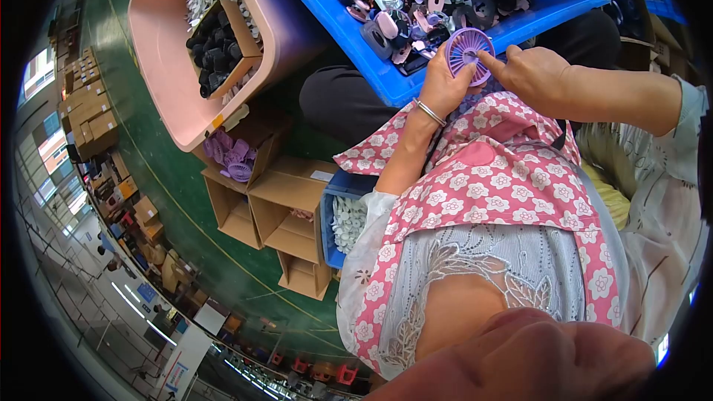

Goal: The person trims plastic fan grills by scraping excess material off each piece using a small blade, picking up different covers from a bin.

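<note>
At the near rim of the blue crate, above the lap of the flowered apron, the left hand holds a round purple grille, pinching it with the thumb on its ribbed face. The grille lies at that hand's fingertips and, being round, shows no clear long axis; its face is turned up toward the camera. The right hand comes in from the opposite side, forefinger aimed at the hub, so both hands are close to it. Whether that fingertip presses or pinches something small, I cannot tell. The grille's back and the left fingers behind it are hidden.
</note>
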A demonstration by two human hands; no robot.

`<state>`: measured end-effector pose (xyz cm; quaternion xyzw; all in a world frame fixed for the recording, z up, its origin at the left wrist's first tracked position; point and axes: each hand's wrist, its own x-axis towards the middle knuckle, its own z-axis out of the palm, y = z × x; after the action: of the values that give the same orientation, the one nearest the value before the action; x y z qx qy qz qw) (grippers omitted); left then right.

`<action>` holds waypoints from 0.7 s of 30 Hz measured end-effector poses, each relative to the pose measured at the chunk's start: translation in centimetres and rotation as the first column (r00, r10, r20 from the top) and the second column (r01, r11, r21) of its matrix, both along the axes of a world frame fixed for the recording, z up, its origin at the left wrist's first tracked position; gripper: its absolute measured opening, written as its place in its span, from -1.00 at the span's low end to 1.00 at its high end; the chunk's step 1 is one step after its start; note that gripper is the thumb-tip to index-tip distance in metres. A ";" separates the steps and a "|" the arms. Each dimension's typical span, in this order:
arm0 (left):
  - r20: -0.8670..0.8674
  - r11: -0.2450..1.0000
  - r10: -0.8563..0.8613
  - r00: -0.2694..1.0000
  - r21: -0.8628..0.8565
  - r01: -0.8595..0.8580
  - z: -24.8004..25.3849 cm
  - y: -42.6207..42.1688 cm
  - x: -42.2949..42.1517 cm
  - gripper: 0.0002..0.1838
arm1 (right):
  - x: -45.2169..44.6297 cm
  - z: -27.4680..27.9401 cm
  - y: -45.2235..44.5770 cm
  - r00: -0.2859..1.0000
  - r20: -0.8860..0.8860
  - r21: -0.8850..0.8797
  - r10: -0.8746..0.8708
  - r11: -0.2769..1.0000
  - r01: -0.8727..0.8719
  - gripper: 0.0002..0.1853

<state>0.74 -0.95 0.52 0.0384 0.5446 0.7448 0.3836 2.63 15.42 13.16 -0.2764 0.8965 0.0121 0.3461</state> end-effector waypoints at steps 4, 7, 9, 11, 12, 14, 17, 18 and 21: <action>0.022 1.000 0.004 1.000 -0.004 -0.004 0.3 0.2 0.0 -0.54 | -0.9 0.4 -0.6 0.995 -0.003 0.063 0.100 0.993 -0.100 -0.26; -0.022 1.000 -0.002 1.000 0.005 0.002 -0.7 0.2 -0.1 -0.57 | -3.3 0.6 -0.6 0.967 0.256 -0.069 -0.019 0.997 0.038 -0.36; 0.092 1.000 0.000 0.996 0.015 -0.002 0.6 0.3 -0.1 -0.57 | -4.5 0.4 -0.8 0.842 0.453 -0.026 -0.292 0.940 0.340 -0.44; -0.001 1.000 0.023 1.000 -0.011 -0.023 -0.7 0.2 0.2 -0.59 | -4.9 0.3 -1.0 0.813 0.512 -0.019 -0.277 0.943 0.333 -0.42; -0.100 0.999 0.027 0.995 -0.026 -0.029 -1.1 0.4 0.0 -0.59 | -4.3 0.9 -1.2 0.921 0.371 -0.041 -0.120 0.988 0.146 -0.40; -0.042 0.999 0.036 0.998 -0.022 -0.037 -1.4 0.2 0.4 -0.59 | -2.5 1.0 -0.4 0.982 0.038 -0.011 0.185 0.983 -0.185 -0.38; 0.013 1.000 0.025 1.000 0.002 -0.025 -0.3 0.3 0.1 -0.62 | -2.6 0.5 0.7 0.931 -0.084 0.022 0.356 0.934 -0.356 -0.40; 0.089 0.999 0.024 0.996 0.021 -0.026 0.8 0.2 -0.1 -0.63 | -2.9 0.3 0.7 0.911 -0.068 0.031 0.407 0.914 -0.405 -0.40; 0.095 0.999 -0.004 0.996 0.035 0.001 -0.4 -0.2 -0.2 -0.61 | -3.6 0.3 0.1 0.950 0.055 0.009 0.308 0.951 -0.309 -0.38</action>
<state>0.57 -1.11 0.10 0.0104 0.5126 0.7548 0.4091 -0.94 15.53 13.47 -0.4103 0.8327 0.0664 0.3659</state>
